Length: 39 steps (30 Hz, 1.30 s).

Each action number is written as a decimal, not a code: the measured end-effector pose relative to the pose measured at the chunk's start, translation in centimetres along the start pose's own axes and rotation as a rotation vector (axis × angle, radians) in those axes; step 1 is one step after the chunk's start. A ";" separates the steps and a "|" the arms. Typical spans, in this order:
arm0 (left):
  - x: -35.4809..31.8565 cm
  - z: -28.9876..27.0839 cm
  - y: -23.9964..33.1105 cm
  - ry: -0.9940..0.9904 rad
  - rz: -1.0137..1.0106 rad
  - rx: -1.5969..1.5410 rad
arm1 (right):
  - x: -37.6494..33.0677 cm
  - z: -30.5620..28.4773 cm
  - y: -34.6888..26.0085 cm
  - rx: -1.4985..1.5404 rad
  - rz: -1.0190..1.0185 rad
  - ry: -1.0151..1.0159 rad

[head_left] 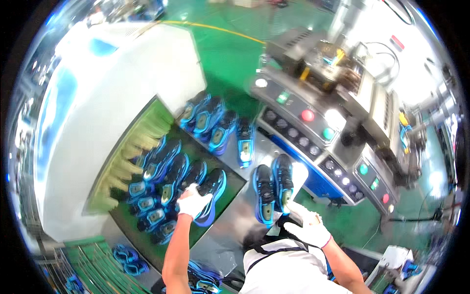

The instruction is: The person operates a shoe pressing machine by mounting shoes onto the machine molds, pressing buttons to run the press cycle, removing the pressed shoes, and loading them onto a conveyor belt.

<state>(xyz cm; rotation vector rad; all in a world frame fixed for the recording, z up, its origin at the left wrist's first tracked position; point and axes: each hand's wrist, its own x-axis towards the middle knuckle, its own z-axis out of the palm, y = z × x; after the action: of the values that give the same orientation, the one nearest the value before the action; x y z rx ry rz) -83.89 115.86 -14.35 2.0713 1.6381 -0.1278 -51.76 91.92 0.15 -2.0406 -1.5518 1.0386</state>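
My left hand (192, 201), in a white glove, is closed around the heel part of a black and blue sports shoe (214, 184). That shoe is tilted, with its blue sole facing right, at the right end of a row on the dark belt. My gloved right hand (311, 229) is at the heel of another black and blue shoe (283, 174); its fingertips appear to touch the heel, but its grip is unclear. Close beside that one lies a second shoe (265, 193), toe pointing away, on a pale surface in front of me.
The dark belt (230, 182) leads out of a white machine (132, 63) through a greenish fringe curtain (128, 161). More shoes (210, 115) line the metal top beyond. At right stands a machine with a button panel (313, 120). A green rack (90, 262) is at lower left.
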 end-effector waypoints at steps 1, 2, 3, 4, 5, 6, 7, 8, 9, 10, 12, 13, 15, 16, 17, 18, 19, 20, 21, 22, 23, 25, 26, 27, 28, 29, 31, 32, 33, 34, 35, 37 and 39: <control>-0.4 -1.3 0.7 0.041 -0.004 -0.086 | -0.3 -0.6 0.4 0.209 0.044 0.006; -1.4 -2.1 1.7 0.075 -0.006 -0.173 | -0.8 -1.0 0.9 0.422 0.084 0.011; -3.2 -3.2 4.0 0.122 0.003 -0.354 | -0.9 -1.7 1.7 0.605 0.115 0.005; -5.3 -4.1 6.5 0.175 0.009 -0.537 | -0.7 -2.1 2.8 0.780 0.103 0.043; -7.7 -5.7 8.6 0.238 0.029 -0.686 | 0.0 -3.0 3.0 0.863 0.067 0.007; -9.6 -6.4 10.2 0.296 0.048 -0.838 | 1.2 -3.9 3.3 0.941 0.025 -0.033; -10.9 -6.1 11.7 0.301 0.019 -1.145 | 2.6 -5.1 3.6 0.820 -0.039 -0.095; -11.2 -5.6 13.4 0.278 -0.002 -1.460 | 3.7 -4.2 5.3 1.268 0.063 -0.298; -10.4 -4.4 14.3 0.495 0.216 -0.911 | 5.1 -4.8 5.7 1.533 -0.079 -0.548; -9.6 -3.8 16.0 0.494 0.305 -0.843 | 6.5 -4.1 5.8 1.718 -0.213 -0.704; -7.8 -3.1 19.5 0.322 0.410 -0.998 | 5.5 -3.0 7.2 1.622 0.157 -0.339; -6.3 -2.8 22.0 0.156 0.466 -1.126 | 7.9 0.9 14.4 1.711 -0.132 -0.608; -8.1 -6.4 31.0 -0.099 0.309 -1.862 | 3.7 -10.2 10.3 1.112 0.064 -0.358; -7.6 -5.8 32.2 -0.102 0.213 -1.922 | 2.4 -12.2 10.3 1.253 0.082 -0.373; -6.9 -5.3 34.3 -0.121 0.116 -1.983 | 1.6 -13.9 11.0 1.207 0.118 -0.367; -6.6 -5.2 35.9 -0.083 0.278 -1.744 | 1.0 -15.3 11.8 1.160 0.157 -0.359; -6.2 -5.0 38.2 -0.024 0.427 -1.490 | 0.1 -16.6 13.2 1.172 0.232 -0.301; -6.2 -5.1 39.9 0.081 0.548 -1.266 | -0.6 -17.7 14.1 1.171 0.300 -0.264; -5.6 -4.1 40.6 0.093 0.551 -1.284 | -1.5 -18.7 14.6 1.303 0.232 -0.178; -4.8 -3.4 41.0 0.096 0.556 -1.297 | -2.4 -19.8 15.1 1.436 0.155 -0.092; -5.1 -3.8 41.7 0.016 0.560 -1.307 | -3.4 -21.5 15.3 1.371 0.230 -0.052; -3.4 -1.6 39.9 0.060 0.425 -1.262 | -4.8 -22.7 16.5 1.378 0.266 0.007; -2.7 -0.6 38.2 0.105 0.339 -1.158 | -5.3 -22.8 17.2 1.381 0.272 0.039; -1.9 0.2 36.1 0.125 0.298 -0.934 | -5.6 -22.8 18.2 1.383 0.254 0.070; -2.0 0.7 34.2 0.133 0.244 -0.711 | -6.1 -20.9 20.4 1.399 0.164 0.150; -1.5 1.3 32.4 0.188 0.291 -0.559 | -6.3 -19.4 22.7 1.409 0.060 0.242; -1.7 3.0 28.7 0.206 0.361 -0.422 | -6.5 -17.8 22.9 1.506 -0.263 0.496; -1.8 3.4 27.1 0.196 0.359 -0.361 | -7.6 -17.6 23.0 1.614 -0.388 0.532; -2.5 3.3 27.3 0.162 0.385 -0.322 | -9.1 -17.3 23.0 1.714 -0.519 0.573; -2.2 4.0 25.7 0.137 0.387 -0.199 | -10.3 -16.9 24.2 1.746 -0.575 0.564; -3.5 4.5 24.2 0.111 0.458 -0.100 | -11.4 -16.1 25.8 1.778 -0.627 0.556; -4.3 4.6 23.9 -0.024 0.442 -0.008 | -12.9 -15.1 27.1 1.622 -0.485 0.719; -5.1 5.4 22.8 -0.080 0.467 -0.047 | -16.0 -13.6 29.0 1.307 -0.159 0.935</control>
<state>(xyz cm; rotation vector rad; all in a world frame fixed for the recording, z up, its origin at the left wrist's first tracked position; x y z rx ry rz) -62.71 105.42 -9.95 2.3171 1.0640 -0.0117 -24.44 69.46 -5.22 -1.0835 -0.2967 0.5575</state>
